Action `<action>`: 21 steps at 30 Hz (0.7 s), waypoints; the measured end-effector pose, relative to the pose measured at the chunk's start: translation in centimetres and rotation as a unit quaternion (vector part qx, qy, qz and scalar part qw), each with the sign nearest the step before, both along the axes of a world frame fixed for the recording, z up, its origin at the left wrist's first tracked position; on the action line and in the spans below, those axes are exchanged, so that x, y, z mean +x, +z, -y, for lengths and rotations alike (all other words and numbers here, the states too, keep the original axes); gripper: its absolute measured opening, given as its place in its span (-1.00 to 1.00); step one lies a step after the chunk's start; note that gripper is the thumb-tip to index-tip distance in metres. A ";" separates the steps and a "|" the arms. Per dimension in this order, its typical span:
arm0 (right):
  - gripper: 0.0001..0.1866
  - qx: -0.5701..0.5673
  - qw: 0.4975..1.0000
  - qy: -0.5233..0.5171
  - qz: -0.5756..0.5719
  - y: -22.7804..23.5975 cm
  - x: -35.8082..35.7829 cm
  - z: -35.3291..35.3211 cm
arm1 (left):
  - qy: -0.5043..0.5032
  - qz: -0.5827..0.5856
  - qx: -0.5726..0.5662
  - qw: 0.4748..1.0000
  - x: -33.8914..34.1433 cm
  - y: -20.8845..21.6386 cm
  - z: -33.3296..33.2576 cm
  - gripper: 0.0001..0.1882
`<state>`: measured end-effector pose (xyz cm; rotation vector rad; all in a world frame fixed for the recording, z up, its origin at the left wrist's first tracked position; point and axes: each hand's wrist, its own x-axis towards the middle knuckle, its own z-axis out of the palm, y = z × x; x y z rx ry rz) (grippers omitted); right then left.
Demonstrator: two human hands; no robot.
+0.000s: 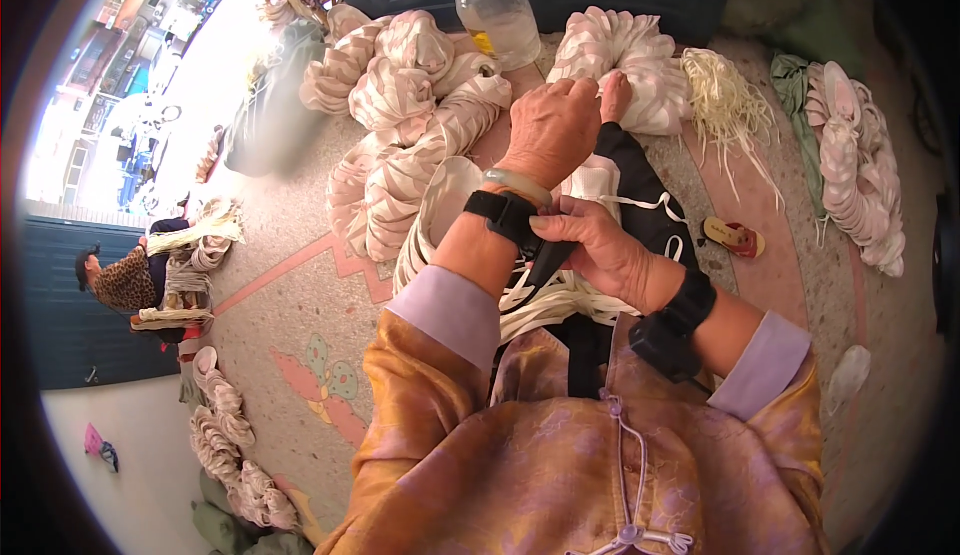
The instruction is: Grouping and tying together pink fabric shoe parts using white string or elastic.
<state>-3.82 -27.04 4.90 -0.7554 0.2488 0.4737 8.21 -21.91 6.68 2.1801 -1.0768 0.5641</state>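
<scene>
My left hand (553, 133) is raised in front of me, its back toward me and its fingers curled away. Whether anything is inside them is hidden. A pale bangle (517, 186) and a black wristband (500, 213) circle that wrist. My right hand (607, 252) pinches a black part of the wristband beside the left wrist, thumb on top. Another black wristband with a boxy device (672, 340) is on my right wrist. Cream strips (590, 302) lie across my lap below the hands. My black-trousered leg (648, 187) stretches ahead, ending in a bare foot (615, 98).
Coiled bundles of pinkish-white strips (400, 105) lie ahead, with another bundle (625, 60) beside a clear red-capped jug (497, 20). Loose cream strands (727, 105) and a sandal (735, 237) are to the right. Another person (125, 280) sits at far left by a blue door (60, 325).
</scene>
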 end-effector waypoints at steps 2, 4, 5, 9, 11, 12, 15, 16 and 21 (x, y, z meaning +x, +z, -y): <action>-0.79 0.001 1.000 0.005 0.000 0.3 0.0 -0.2 | -0.001 0.028 0.052 0.998 0.1 0.1 -0.1 -0.89; -0.77 0.012 1.000 0.000 -0.018 0.9 0.0 -0.3 | -0.023 0.103 0.124 0.987 0.4 0.2 -0.1 -0.88; -0.77 0.013 1.000 0.000 -0.018 1.1 0.1 -0.5 | -0.023 0.103 0.125 0.987 0.6 0.2 -0.2 -0.88; -0.75 -0.020 1.000 -0.017 0.016 0.9 0.4 -0.9 | -0.025 -0.125 -0.027 0.991 1.7 -0.3 -0.1 -0.84; -0.74 -0.040 0.998 -0.022 0.041 0.8 0.7 -0.8 | -0.013 -0.369 -0.178 0.912 1.5 0.5 -0.1 -0.81; -0.72 -0.036 0.997 -0.023 0.063 0.8 0.7 -0.8 | -0.036 -0.481 -0.230 0.845 1.1 0.8 -0.2 -0.79; -0.66 -0.062 0.995 0.002 0.079 0.4 0.6 -0.5 | -0.057 -0.615 -0.300 0.727 0.4 0.2 -0.6 -0.81; -0.61 -0.092 0.993 0.029 0.071 0.3 0.5 -0.2 | -0.050 -0.594 -0.286 0.750 0.2 -0.4 -0.9 -0.82; -0.66 -0.180 0.977 0.070 0.086 -1.0 -0.3 3.5 | 0.006 -0.576 -0.218 0.788 -0.1 -4.2 -4.3 -0.82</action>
